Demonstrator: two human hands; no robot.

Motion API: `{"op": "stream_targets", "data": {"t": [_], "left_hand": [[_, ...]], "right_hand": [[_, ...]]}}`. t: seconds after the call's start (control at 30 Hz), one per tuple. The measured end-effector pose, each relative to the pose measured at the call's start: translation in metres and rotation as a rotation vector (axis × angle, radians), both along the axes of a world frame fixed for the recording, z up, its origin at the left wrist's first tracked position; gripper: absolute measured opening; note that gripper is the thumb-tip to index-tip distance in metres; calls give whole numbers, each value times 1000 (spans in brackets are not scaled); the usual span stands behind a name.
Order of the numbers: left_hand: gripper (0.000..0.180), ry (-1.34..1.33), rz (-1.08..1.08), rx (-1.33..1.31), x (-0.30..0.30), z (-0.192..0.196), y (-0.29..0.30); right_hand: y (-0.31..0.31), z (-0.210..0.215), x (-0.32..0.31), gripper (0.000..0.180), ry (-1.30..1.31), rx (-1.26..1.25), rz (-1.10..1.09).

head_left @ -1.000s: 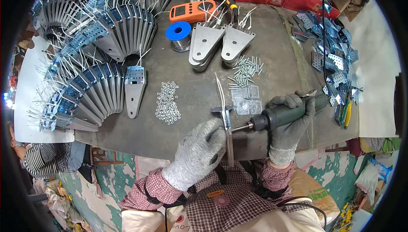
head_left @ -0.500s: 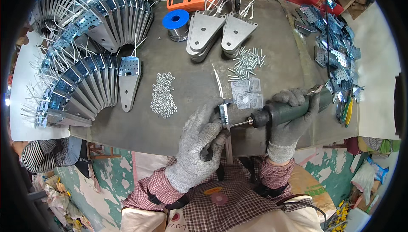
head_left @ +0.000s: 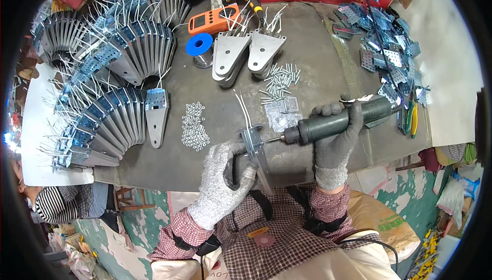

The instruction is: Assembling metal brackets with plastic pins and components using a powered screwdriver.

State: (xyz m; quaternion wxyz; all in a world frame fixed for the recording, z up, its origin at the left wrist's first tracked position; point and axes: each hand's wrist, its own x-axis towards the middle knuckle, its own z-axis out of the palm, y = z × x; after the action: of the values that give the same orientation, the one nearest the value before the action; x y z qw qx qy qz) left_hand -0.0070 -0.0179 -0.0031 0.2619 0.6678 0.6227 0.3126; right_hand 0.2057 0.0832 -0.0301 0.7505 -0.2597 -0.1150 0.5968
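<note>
Clamped in the left hand (head_left: 221, 185), the bracket (head_left: 254, 144) stands at the tabletop's near edge; the right hand (head_left: 335, 141) grips the driver (head_left: 338, 121). Keep the bit square.

We have only one view, from a camera worn on the person's head, so no second view shares the scene with it. It looks steeply down and a little forward, over the person's own chest and checked sleeves, which enter from the lower edge. The grey worktable (head_left: 318, 49) fills the middle and upper part, near to the lens, and its far side is at the top of the picture. The gloved left hand (head_left: 223, 187) and right hand (head_left: 335, 136) sit just below the centre. The fisheye lens bends the table edges toward the dark round rim, and the floor appears at both lower corners.
</note>
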Motion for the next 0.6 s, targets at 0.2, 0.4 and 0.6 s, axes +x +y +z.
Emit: {"op": "stream_targets", "data": {"t": [0.2,0.4,0.6], "left_hand": [[31,-106,20,-140,7,-5,-5],[26,-127,-176,143,-6,-2,-1],[27,-78,-262,357,-1,-25,-10]], "right_hand": [[-2,2,-2,31,-26,-12,21],[-3,10,0,36,142,144,24],[7,-7,5,42,408,215,199]]}}
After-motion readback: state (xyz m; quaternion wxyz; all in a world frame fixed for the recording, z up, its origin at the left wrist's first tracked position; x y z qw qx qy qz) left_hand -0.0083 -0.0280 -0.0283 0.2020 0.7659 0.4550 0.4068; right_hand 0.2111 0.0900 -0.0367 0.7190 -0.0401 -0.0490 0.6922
